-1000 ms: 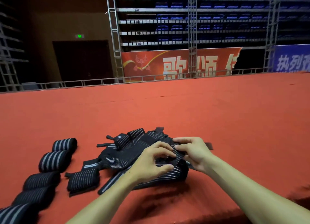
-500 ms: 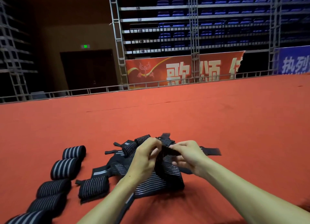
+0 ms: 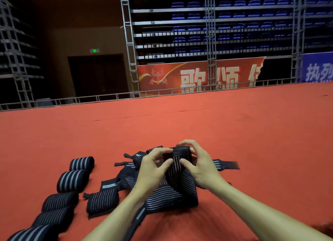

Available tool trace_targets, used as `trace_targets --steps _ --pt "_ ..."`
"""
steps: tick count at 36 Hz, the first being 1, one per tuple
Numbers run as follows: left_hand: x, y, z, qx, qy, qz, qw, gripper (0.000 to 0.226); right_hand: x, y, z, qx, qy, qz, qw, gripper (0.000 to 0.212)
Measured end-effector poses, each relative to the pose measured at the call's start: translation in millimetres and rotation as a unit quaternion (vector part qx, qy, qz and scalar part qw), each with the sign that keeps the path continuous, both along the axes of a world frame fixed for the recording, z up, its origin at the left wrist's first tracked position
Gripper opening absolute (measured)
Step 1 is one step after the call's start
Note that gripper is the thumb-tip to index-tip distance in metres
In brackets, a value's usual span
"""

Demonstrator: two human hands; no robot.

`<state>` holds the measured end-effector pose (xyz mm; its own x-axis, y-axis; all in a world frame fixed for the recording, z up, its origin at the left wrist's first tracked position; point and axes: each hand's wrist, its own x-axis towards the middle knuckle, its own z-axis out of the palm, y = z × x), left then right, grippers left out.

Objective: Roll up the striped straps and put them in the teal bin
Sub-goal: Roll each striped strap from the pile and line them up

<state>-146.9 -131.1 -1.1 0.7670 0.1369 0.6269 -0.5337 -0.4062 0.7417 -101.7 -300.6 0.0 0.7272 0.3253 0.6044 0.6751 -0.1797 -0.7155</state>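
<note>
Red carpet [image 3: 180, 121] lies before dim tiered seating [image 3: 234, 15]. Left hand [image 3: 153, 170] and right hand [image 3: 201, 166] each hold a partly rolled striped strap [image 3: 180, 157] in a pinching thumb-and-finger grip, above the pile of loose straps [image 3: 162, 195]. Five rolled straps [image 3: 73, 180] lie in a row at left.

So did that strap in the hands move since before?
Yes. The strap pinched by the left hand and right hand has risen above the loose pile; a second ago it lay flat on it.
</note>
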Motion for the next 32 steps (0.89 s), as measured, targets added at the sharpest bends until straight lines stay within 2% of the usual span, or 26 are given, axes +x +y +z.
trace_targets --steps 5,11,16,20,24,32 --pt "-2 0 2 -0.03 0.014 -0.009 0.999 0.032 3 -3 -1 -0.028 -0.03 -0.025 0.999 0.034" --pt "-2 -1 -4 -0.05 0.042 -0.05 0.997 0.038 6 -8 2 -0.039 -0.025 -0.011 0.999 0.044" --pt "-3 -10 -14 0.009 0.067 -0.111 0.991 0.051 8 -11 15 0.014 -0.029 -0.009 0.999 0.046" --pt "0 -15 -17 0.081 0.064 -0.087 0.991 0.061 13 -16 30 0.018 -0.057 -0.021 0.998 0.045" --pt "3 -22 -7 0.1 0.065 -0.072 0.99 0.077 18 -19 47 0.03 -0.081 -0.023 0.996 0.047" --pt "7 -31 22 0.124 0.049 -0.062 0.989 0.083 21 -34 100 -0.003 -0.122 -0.018 0.992 0.057"
